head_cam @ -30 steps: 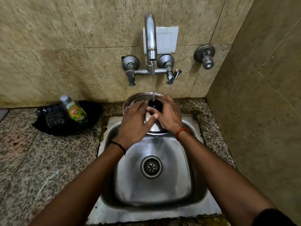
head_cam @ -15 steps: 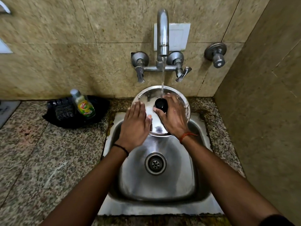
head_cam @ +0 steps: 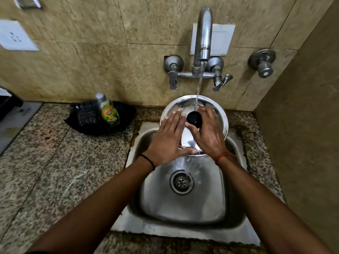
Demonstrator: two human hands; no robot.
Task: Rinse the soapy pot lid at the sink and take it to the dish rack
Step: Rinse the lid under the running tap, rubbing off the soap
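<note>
Right hand (head_cam: 211,133) pinches the black round knob (head_cam: 194,119) of the shiny round steel pot lid (head_cam: 185,103) under running water; left hand (head_cam: 167,142) lies spread flat on it, above the steel sink (head_cam: 183,208).

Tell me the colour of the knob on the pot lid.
Black; the knob stands out against the shiny steel pot lid in the head view.
</note>
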